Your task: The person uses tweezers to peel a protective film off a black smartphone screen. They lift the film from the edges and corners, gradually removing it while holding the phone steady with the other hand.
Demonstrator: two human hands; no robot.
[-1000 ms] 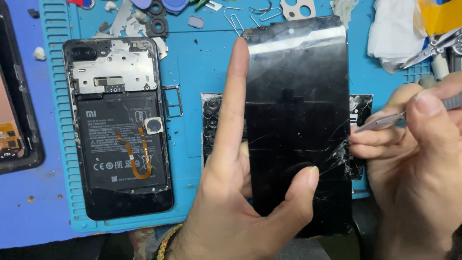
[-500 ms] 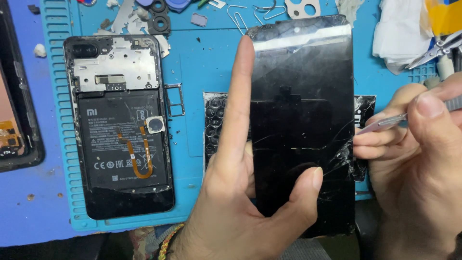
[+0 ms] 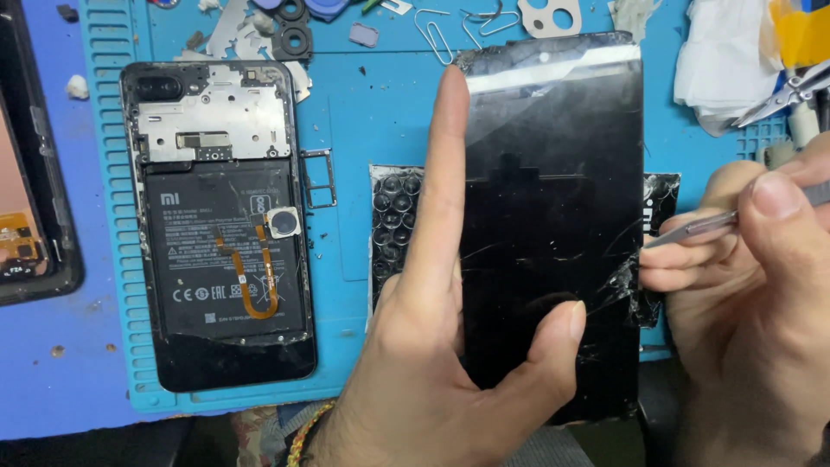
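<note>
My left hand (image 3: pixel 441 346) holds a black phone screen panel (image 3: pixel 553 173) upright, with the forefinger stretched along its left edge and the thumb pressed on its lower face. The panel's glass is cracked near its right edge. My right hand (image 3: pixel 761 294) grips metal tweezers (image 3: pixel 692 229) whose tip touches the cracked right edge of the panel. Under the panel lies a black bubble-wrap pad (image 3: pixel 393 225).
An opened phone (image 3: pixel 225 225) with its battery and orange flex cable showing lies on the blue repair mat (image 3: pixel 346 112) at left. Another dark phone frame (image 3: pixel 35 199) sits at the far left edge. Paper clips, small parts, white tissue (image 3: pixel 726 60) and pliers (image 3: pixel 791 91) lie along the top.
The screen panel and my left hand have shifted slightly right and up. The tweezers stay at the panel's cracked right edge.
</note>
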